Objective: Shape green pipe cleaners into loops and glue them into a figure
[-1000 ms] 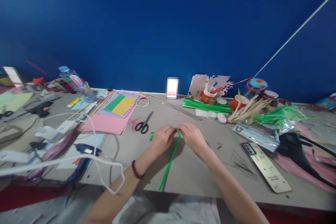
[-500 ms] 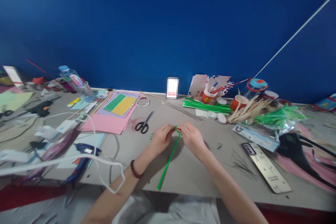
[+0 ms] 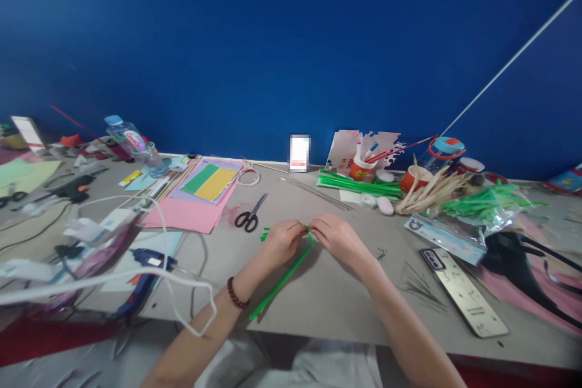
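A long, thin green strip [image 3: 285, 279], which looks like a pipe cleaner or plastic stem, is pinched near its upper end by both hands. My left hand [image 3: 282, 242] closes on it from the left, fingertips together. From the right, my right hand [image 3: 337, 236] grips the same spot, its fingertips almost touching the left ones. The strip bends just below the right fingers, and its long tail slants down left toward the table's front edge. Small green pieces [image 3: 264, 234] lie beside my left hand. Black-handled scissors [image 3: 248, 219] rest open-bladed or nearly closed; I cannot tell which.
Behind my hands lie a bundle of green strips [image 3: 359, 183], thin wires [image 3: 318, 193] and a tape roll [image 3: 248, 177]. To the left are pink paper [image 3: 182, 215], a glue gun [image 3: 143, 279] and a white cable [image 3: 136, 276]. A phone [image 3: 464, 291] lies at right.
The green strip's tail has swung to the left, toward my left forearm. Both hands have shifted slightly right and nearer to me, still pinching the strip.
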Motion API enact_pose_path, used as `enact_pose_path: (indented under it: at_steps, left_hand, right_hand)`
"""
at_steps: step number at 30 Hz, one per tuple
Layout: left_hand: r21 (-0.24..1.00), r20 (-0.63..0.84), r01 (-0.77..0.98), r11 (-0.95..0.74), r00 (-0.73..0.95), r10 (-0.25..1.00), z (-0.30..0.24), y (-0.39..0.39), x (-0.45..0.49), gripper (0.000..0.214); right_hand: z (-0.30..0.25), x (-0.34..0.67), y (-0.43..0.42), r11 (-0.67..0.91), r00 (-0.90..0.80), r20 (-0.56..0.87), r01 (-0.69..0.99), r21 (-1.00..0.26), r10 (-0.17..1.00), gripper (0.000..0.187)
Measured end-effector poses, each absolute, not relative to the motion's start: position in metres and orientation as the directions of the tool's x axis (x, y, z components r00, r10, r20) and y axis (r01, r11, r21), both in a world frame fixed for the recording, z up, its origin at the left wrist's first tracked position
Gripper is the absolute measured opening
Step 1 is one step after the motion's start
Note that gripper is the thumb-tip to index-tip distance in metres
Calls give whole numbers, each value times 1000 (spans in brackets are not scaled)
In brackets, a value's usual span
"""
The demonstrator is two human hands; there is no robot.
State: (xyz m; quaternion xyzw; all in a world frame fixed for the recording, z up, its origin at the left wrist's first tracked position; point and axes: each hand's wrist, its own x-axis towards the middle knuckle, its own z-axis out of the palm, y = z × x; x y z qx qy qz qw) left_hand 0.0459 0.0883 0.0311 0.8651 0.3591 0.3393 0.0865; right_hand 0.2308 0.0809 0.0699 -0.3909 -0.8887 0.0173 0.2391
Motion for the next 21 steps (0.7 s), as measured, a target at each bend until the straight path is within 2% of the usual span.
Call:
enact_pose_path:
  at_steps: [7,9,11,13,16,18,21]
  left_hand:
    - [469,513,553,-689,465,722,27,88,46,19]
    - [515,512,528,-675,442,736,29,89,45,18]
    - [587,512,478,-654,407,757,32,89,45,18]
    - [661,522,405,-631,356,775,37,88,46,16]
    - [727,548,318,-608,264,794,44,87,47,13]
    - [748,554,287,-599,228,801,46,87,47,13]
    - [739,576,266,-619,226,786,46,87,47,14]
  right_hand:
    - [64,224,78,691,-582,430,708,-149,690,23]
    - [62,222,78,693,-565,455,698,-181,688,22]
    - [61,222,78,696,-501,516,648,-308,695,19]
    - [61,222,78,655,-350,574,566,-500,740,14]
    - [61,223,79,512,-84,527,407,-757,846,12]
    - [61,222,79,436,-27,451,312,-844,892,15]
    - [59,216,78,421,-66,418,241,-875,906,14]
